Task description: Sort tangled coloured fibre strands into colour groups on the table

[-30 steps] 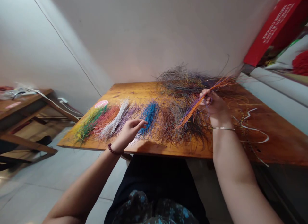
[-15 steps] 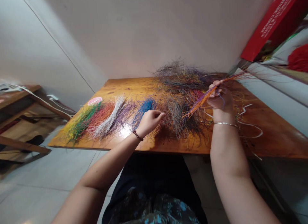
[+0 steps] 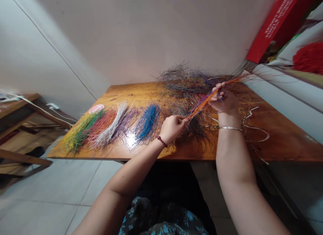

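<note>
My right hand (image 3: 222,98) is closed around a bundle of orange and purple wires (image 3: 203,104), thin and slightly crinkled, whose far ends fan out to the upper right. At the bundle's lower left end, the fingers of my left hand (image 3: 174,127) pinch the strand tips. Under and behind the hands lies a grey-brown tangle of wires (image 3: 178,108). A blue wire bundle (image 3: 148,122) rests just left of my left hand. Farther left lie white (image 3: 112,127), purple (image 3: 127,122), red (image 3: 102,127) and yellow-green wire bundles (image 3: 83,132), side by side.
A large dark tangle of wires (image 3: 185,76) sits at the back of the wooden table (image 3: 136,90), against the wall. White cord (image 3: 264,137) curls on the right. A pink round object (image 3: 96,109) lies at left. A red box (image 3: 274,26) stands at upper right.
My left hand has moved right from beside the blue bundle to the lower end of the orange and purple wires and now pinches them. My right hand keeps its hold. The view has shifted slightly.
</note>
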Tool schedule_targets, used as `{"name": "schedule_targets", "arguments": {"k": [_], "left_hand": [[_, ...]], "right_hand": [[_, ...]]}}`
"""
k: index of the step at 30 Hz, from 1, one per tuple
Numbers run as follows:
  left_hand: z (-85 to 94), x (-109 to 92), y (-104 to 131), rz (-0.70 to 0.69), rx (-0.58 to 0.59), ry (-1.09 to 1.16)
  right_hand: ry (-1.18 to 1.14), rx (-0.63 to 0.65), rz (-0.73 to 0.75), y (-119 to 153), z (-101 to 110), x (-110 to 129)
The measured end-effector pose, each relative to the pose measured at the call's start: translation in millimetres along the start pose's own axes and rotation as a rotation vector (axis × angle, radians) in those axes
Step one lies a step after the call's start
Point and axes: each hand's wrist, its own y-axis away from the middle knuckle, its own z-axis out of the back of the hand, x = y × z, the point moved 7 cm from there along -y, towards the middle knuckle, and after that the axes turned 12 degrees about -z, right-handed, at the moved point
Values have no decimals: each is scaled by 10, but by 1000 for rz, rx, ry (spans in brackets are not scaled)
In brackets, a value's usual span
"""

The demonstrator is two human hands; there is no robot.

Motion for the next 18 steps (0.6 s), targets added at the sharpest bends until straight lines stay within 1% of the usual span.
{"name": "schedule_targets", "arguments": {"k": [2,5,7,9,11,14,16,18], "left_hand": [[-54,-10,8,22,11,-9],[-104,-4,22,54,31,-71],[-112,1,32,53,35,-100],[-115,6,39,33,36,-75],[-109,16,41,8,16,12],[-79,66,30,-2,-61,232],[-43,142,16,29,-132,355],[9,238,-2,69,-192,376]], "right_hand": [[-27,8,-43,7,-23,-27],[14,9,-54,20,-49,-34],[31,1,-51,21,-50,-32],[28,-3,-56,15,-47,-37],[35,-1,-58,4,-48,-43],[70,16,-30,-15,-47,-37],[120,5,11,-34,-18,-24],[224,-32,52,-63,35,-13]]}}
